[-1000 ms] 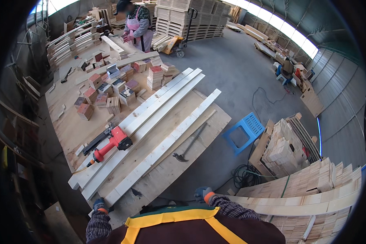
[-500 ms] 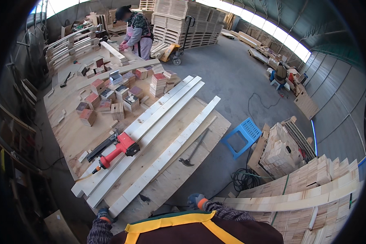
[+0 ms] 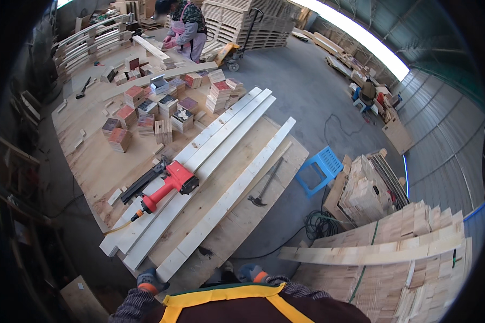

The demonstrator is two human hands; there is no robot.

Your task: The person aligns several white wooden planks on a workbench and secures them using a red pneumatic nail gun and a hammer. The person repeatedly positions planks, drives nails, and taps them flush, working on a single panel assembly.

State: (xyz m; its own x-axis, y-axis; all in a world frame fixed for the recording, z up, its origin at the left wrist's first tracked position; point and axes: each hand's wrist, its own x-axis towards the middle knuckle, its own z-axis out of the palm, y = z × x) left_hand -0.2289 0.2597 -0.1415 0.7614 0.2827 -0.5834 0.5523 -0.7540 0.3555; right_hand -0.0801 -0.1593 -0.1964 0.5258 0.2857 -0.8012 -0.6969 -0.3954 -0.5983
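Observation:
My left hand [image 3: 150, 281], in a grey-blue glove with an orange cuff, is closed around the near end of a long pale wooden board [image 3: 226, 200] on the plywood-topped table [image 3: 89, 171]. Low over the table's near right corner is my right hand [image 3: 250, 272], gloved alike and apart from the boards; its fingers are not clear. A red and black nail gun [image 3: 170, 185] lies across several other white boards [image 3: 203, 169], joined to an orange hose fitting. Right of the held board rests a claw hammer [image 3: 265, 185].
Wooden blocks [image 3: 145, 125] stand in clusters on the table's far half. A co-worker [image 3: 188, 29] bends over the far end. To the right are a blue plastic stool [image 3: 320, 169], a coiled hose [image 3: 321, 225] and stacked timber [image 3: 388, 269]. A pallet jack [image 3: 233, 56] stands beyond.
My view has shifted, so the table sits slightly higher and further right. My left hand has moved a little right onto the board's end. The co-worker leans lower.

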